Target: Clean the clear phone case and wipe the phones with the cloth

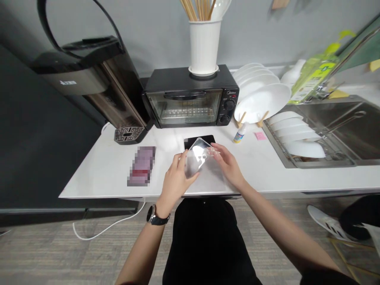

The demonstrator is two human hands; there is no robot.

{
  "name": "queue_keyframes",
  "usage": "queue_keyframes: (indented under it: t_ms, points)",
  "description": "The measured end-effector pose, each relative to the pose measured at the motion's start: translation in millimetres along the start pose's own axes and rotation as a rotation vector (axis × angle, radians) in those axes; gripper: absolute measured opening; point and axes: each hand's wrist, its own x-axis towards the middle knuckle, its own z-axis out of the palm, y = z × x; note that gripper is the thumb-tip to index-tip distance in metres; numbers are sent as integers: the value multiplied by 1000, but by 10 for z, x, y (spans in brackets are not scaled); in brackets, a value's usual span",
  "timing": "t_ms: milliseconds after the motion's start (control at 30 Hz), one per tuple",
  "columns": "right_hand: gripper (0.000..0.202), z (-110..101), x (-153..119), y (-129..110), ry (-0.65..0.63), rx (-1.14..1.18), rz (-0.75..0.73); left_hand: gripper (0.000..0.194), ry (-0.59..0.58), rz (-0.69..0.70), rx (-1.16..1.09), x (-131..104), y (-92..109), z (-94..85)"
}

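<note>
A clear, soft-looking phone case (194,159) is held tilted above the white counter, catching a bright reflection. My left hand (175,178), a dark watch on its wrist, grips the case along its left and lower edges. The fingers of my right hand (228,163) pinch the opposite side, where a crinkled transparent bit shows; whether it belongs to the case I cannot tell. Behind the case lies a black flat phone (209,139), partly covered by the case and my fingers. Further left, a blurred-out purple phone-like slab (142,165) rests on the counter.
At the back stand a water dispenser (109,87) and a toaster oven (190,109) topped by a white cup (204,47) of utensils. To the right are a small bottle (240,133), a pink note (260,136), racked plates (261,101) and a sink (366,134). Another person's shoe (328,223) shows below.
</note>
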Motion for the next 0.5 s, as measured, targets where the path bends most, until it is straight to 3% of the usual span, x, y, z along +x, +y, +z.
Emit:
queue_keyframes:
  t_ms: [67,167,267,367,433,500]
  points:
    - [41,-126,-157,56,-62,-283,-136,88,-2,-16,-1,-62,-129,-62]
    - [16,-350,-329,65,-94,-603,-233,86,-37,13,3,-110,-260,-112]
    - [17,-590,-396,-114,102,-680,-231,81,-127,91,29,-50,-239,-69]
    - [16,-738,-292,-384,281,-690,-337,85,-235,212,38,167,-130,27]
    - [17,-722,-131,-474,209,-762,-445,95,-322,311,23,359,-79,77]
    - [21,-633,48,-425,22,-891,-486,108,-402,377,9,523,-76,95]
